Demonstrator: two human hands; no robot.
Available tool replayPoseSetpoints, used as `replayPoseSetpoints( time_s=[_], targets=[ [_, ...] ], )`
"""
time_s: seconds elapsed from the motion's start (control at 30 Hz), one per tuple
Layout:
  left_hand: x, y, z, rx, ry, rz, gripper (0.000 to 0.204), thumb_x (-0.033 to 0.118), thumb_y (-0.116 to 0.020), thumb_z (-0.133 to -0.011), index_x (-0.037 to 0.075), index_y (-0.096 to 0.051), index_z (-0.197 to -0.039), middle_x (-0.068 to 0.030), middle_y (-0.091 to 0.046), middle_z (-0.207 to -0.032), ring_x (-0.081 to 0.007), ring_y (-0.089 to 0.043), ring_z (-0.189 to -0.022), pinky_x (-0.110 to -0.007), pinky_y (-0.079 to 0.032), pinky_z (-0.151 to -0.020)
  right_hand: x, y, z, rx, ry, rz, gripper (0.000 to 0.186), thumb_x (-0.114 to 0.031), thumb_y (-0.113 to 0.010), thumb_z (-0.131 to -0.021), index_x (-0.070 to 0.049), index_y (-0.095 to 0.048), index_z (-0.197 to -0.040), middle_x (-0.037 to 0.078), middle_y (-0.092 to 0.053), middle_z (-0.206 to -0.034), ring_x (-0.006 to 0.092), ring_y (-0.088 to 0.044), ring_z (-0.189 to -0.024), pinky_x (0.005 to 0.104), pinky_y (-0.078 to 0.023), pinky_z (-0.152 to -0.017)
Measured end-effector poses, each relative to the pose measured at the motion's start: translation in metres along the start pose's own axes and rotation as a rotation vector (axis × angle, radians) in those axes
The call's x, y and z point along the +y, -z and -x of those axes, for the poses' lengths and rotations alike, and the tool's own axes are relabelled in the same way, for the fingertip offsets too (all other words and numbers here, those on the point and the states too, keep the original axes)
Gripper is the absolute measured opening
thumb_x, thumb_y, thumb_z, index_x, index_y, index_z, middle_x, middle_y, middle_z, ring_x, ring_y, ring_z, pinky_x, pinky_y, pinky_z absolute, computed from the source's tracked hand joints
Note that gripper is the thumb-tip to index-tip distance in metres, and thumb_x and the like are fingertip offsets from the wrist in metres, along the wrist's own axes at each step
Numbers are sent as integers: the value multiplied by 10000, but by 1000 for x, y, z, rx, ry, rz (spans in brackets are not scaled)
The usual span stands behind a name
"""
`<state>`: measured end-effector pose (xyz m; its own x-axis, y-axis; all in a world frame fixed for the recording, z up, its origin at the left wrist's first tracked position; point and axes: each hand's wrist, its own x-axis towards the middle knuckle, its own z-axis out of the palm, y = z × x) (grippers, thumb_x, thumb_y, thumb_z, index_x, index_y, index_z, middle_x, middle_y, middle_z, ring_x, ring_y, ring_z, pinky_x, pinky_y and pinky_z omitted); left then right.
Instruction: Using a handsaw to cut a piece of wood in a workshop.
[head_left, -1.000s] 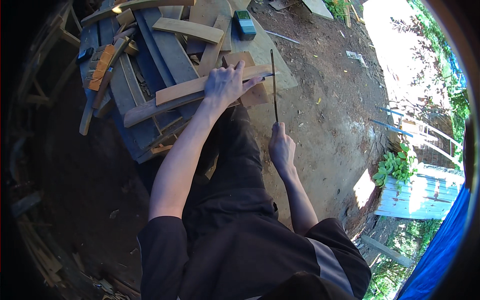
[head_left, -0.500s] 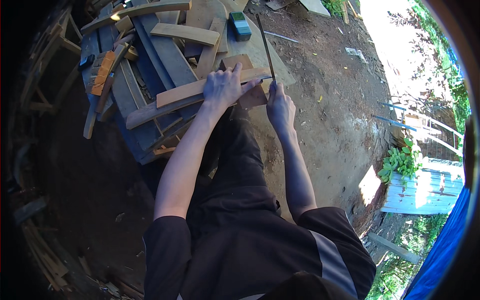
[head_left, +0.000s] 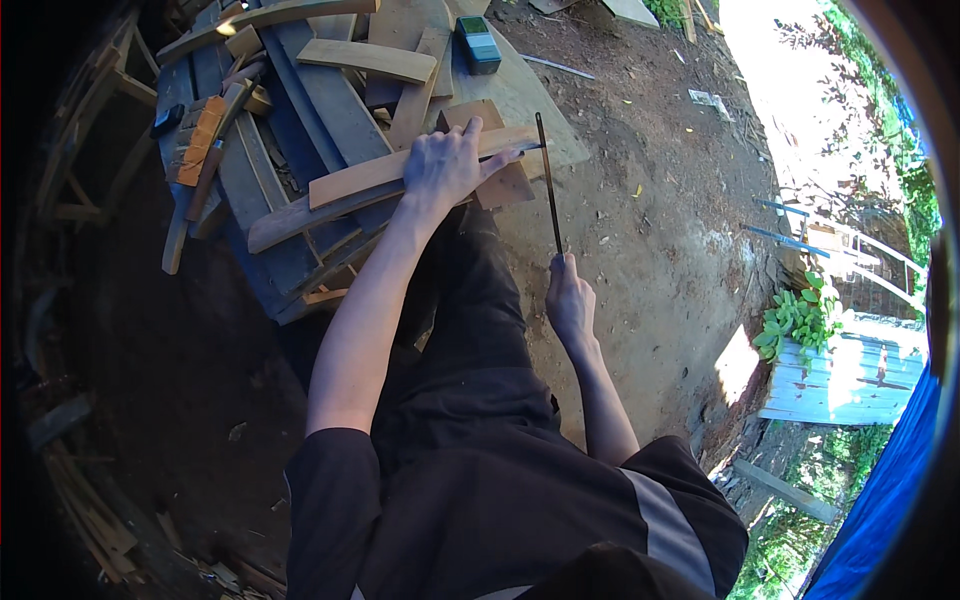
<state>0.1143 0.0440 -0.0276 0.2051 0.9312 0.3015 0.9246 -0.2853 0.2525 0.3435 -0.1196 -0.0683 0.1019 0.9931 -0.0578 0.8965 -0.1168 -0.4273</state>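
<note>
A light, slightly curved wooden strip (head_left: 350, 178) lies across a darker length of wood (head_left: 288, 225) and a brown block (head_left: 507, 183). My left hand (head_left: 440, 172) grips the strip near its right end, fingers over the top and thumb pointing right. My right hand (head_left: 572, 305) is closed on the handle of a long, thin saw (head_left: 550, 185), held upright in the picture, with its blade at the strip's right end. My black-trousered leg (head_left: 470, 285) is beneath the wood.
Planks (head_left: 340, 120) are piled at upper left, with orange-wrapped pieces (head_left: 203, 135) and a teal-and-black box (head_left: 478, 45) among them. Dirt ground (head_left: 660, 250) spreads rightward toward a plant (head_left: 800, 320), pale corrugated sheet (head_left: 840, 375) and blue tarp (head_left: 880, 500). Wooden frames (head_left: 110, 90) stand at far left.
The saw and my right hand moved up to the strip, then back down toward my body. My left hand keeps its place on the strip.
</note>
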Motion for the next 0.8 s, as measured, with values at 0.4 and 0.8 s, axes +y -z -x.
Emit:
replayPoseSetpoints(
  time_s=[0.4,0.8],
  targets=[
    [-2,0,-1,-10,7,2,818,737,-432,-919,-7,-636,-1194,-186,-735,-838,-309,-743,-768,-425,-596,-666,-53,16,-80,95,78,-21,308,-303,-357,-1072,-32,-500,-1049,272,-641,-685,467,-653,-675,579,-487,-595],
    [-5,-2,-4,-15,-4,-21,836,730,-431,-926,-25,-629,-1226,-203,-735,-881,-316,-744,-791,-433,-600,-662,10,-26,-1,97,60,-26,236,-262,-414,-1065,-44,-489,-1012,231,-612,-608,431,-636,-583,547,-467,-517]
  ],
)
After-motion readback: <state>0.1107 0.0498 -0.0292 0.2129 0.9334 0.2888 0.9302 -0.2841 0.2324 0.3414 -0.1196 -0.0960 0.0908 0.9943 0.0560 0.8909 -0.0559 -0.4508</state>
